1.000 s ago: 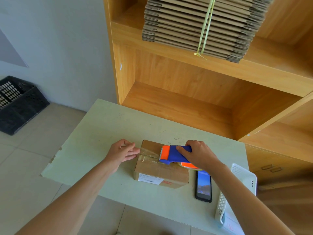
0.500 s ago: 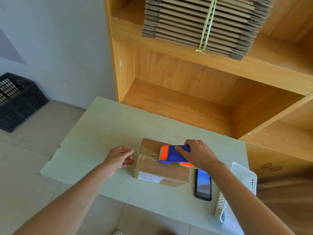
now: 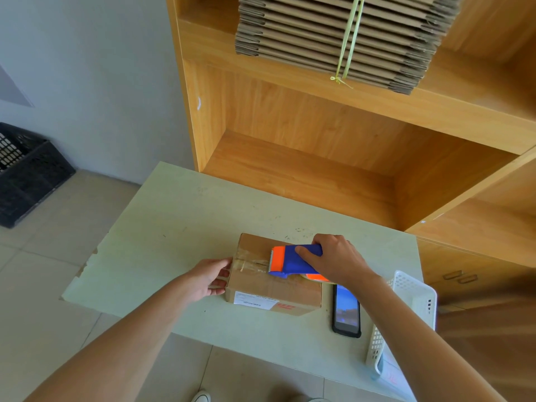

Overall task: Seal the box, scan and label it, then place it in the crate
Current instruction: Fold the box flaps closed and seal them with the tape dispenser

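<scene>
A small cardboard box (image 3: 261, 281) lies on the pale green table (image 3: 174, 227), with a white label on its near side. Clear tape runs across its top from the left edge. My right hand (image 3: 336, 261) grips a blue and orange tape dispenser (image 3: 293, 261) that rests on the box top. My left hand (image 3: 208, 275) presses flat against the box's left side, over the tape end, fingers spread. A black crate (image 3: 26, 175) stands on the floor at the far left.
A black phone-like scanner (image 3: 346, 310) lies on the table right of the box. A white perforated basket (image 3: 406, 309) stands at the table's right end. Wooden shelves (image 3: 319, 158) rise behind, holding a tied stack of flat cartons (image 3: 333, 33).
My left hand slid off the box top down to its left side. The dispenser stayed on the box top in my right hand.
</scene>
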Demonstrator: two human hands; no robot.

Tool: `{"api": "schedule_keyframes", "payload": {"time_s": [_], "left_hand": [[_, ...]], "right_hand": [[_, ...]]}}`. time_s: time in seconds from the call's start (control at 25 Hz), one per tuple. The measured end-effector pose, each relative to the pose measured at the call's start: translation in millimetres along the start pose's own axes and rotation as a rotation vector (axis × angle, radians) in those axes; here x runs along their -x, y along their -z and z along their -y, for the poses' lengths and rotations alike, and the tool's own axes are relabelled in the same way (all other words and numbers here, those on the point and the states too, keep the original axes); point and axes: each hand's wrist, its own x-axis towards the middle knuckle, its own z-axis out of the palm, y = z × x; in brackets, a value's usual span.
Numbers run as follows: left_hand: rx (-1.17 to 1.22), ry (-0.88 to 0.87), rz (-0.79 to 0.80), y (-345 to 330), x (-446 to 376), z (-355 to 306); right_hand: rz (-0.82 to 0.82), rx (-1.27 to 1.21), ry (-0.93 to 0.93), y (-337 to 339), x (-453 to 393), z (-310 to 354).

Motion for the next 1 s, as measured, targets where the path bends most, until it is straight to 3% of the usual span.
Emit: {"api": "schedule_keyframes", "payload": {"time_s": [0.24,0.36,0.44,0.56,0.72,0.8,0.92,1.0], "left_hand": [[-0.096,0.041,-0.073,-3.5,9.1,-9.6],[-0.351,-0.214,-0.294,-8.6,16.7,-11.7],[-0.375,-0.428,-0.376,-21.0,26.9,-9.4],[-0.425,-0.531,-0.451,-37.8,39.4,-3.0],[-0.547,-0.550,-0.427,-44.6,45.8,-3.7],[-0.708,-0.731,-0.480,-48.7,49.4,-5.4],[-1.098,-1.069,-0.386,-61.3,45.7,-0.4],[-1.243,-1.093,-0.343,-64.6,38.8,4.8]], "right_hand": [[-0.023,-0.017,-0.002,-3.1,-1.2,1.1],[-0.034,-0.020,-0.004,-4.4,-1.1,1.0],[-0.035,-0.020,-0.002,-5.1,-1.5,1.4],[-0.042,-0.029,-0.003,-6.0,-2.0,0.8],[-0.045,-0.018,-0.004,-7.3,-1.5,2.1],[-0.044,-0.009,-0.004,-6.9,-1.7,3.5],[-0.062,0.032,0.007,-4.3,-1.1,2.9],[-0.077,0.068,0.017,-2.2,-0.6,3.5]]}}
